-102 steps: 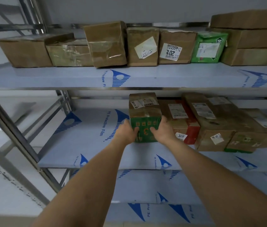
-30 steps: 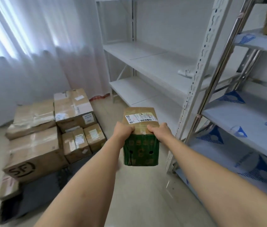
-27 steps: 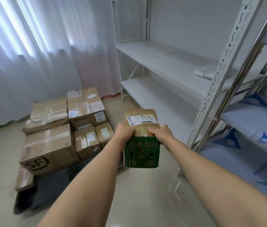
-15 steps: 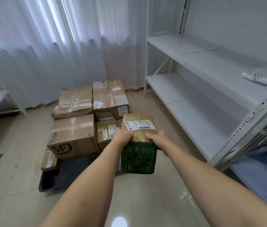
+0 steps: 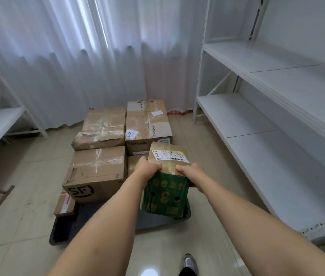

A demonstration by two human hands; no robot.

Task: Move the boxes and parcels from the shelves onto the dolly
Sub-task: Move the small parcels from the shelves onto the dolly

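Both hands, left (image 5: 147, 166) and right (image 5: 190, 172), grip the parcel (image 5: 165, 188) at frame centre; lower it level onto the bare dolly (image 5: 106, 220) deck just below.

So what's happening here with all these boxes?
A person is carrying a green parcel in both hands, the left hand and right hand gripping its taped brown top. It is held in the air above the near end of a dark dolly on the floor. Several cardboard boxes are already stacked there, among them an SF box and a TP-Link box. The white shelves on the right hold nothing in view. The parcel is not yet set down.
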